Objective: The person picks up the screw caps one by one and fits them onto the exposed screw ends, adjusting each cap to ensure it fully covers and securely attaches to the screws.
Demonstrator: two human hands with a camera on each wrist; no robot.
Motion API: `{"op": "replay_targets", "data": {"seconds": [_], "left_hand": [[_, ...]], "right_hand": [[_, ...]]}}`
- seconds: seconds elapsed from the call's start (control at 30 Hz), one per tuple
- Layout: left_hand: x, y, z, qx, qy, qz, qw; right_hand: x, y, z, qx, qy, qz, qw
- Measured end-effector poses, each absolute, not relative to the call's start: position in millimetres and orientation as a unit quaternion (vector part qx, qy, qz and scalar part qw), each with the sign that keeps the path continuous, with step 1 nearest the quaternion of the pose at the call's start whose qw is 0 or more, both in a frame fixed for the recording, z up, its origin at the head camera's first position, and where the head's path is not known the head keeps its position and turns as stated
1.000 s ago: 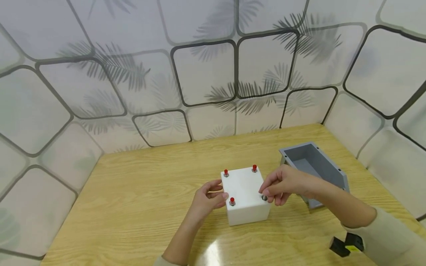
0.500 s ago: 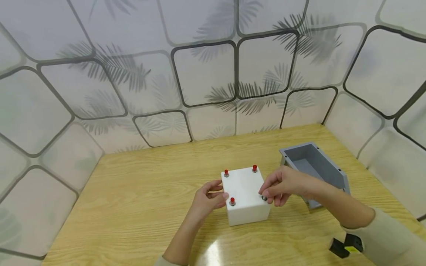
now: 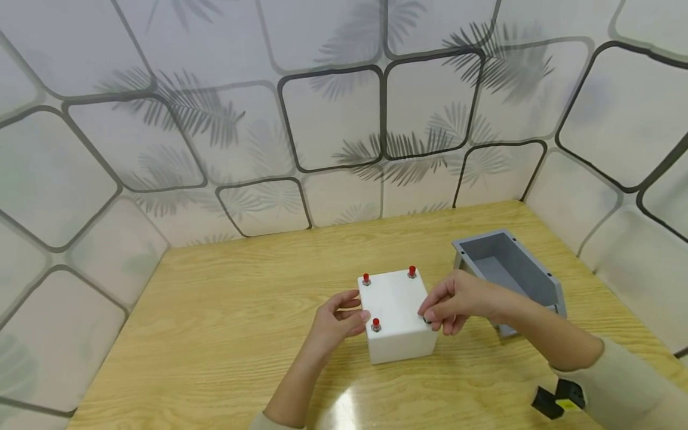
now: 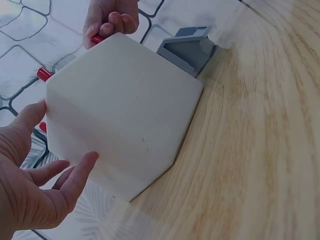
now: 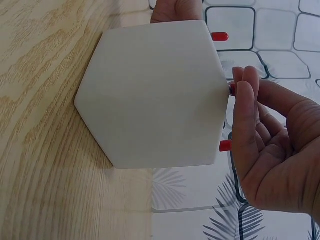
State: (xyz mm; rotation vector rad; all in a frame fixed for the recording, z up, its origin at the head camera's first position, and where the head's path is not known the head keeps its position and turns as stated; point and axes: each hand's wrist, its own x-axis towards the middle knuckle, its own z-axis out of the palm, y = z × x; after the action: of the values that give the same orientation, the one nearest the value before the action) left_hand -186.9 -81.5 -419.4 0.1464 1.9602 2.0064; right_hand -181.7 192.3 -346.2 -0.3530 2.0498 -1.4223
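A white box (image 3: pixel 395 298) stands on the wooden table with red-capped push buttons at the corners of its top. My left hand (image 3: pixel 335 319) holds its left side, the thumb at the top edge and the fingers against the side face (image 4: pixel 125 110). At the near right corner, my right hand (image 3: pixel 454 301) pinches a push button (image 5: pixel 232 90), with thumb and fingertips hiding most of it in the head view. The near left button (image 3: pixel 376 325), the far left button (image 3: pixel 366 279) and the far right button (image 3: pixel 412 272) stand upright and untouched.
A grey open-topped bin (image 3: pixel 505 269) sits to the right of the box, partly behind my right forearm. The patterned wall (image 3: pixel 338 197) rises at the table's back edge. A black device (image 3: pixel 559 398) is on my right sleeve.
My right fingertips shift slightly at the near right button, and less of its metal part shows now. The left hand and the box stay in place.
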Motion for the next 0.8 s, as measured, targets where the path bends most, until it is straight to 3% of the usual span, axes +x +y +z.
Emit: {"op": "replay_targets", "data": {"seconds": [0.5,0.8], "left_hand": [[-187.5,-86.0,-415.1,0.064,0.691,0.697,0.181],[-189.2,-88.8,-412.2,0.077,0.728,0.663,0.159]], "right_hand": [[-181.5,193.6,-342.0,-0.122,0.762,-0.551,0.316],[-181.4,201.6,-328.1,-0.124,0.782,-0.541,0.282]]}}
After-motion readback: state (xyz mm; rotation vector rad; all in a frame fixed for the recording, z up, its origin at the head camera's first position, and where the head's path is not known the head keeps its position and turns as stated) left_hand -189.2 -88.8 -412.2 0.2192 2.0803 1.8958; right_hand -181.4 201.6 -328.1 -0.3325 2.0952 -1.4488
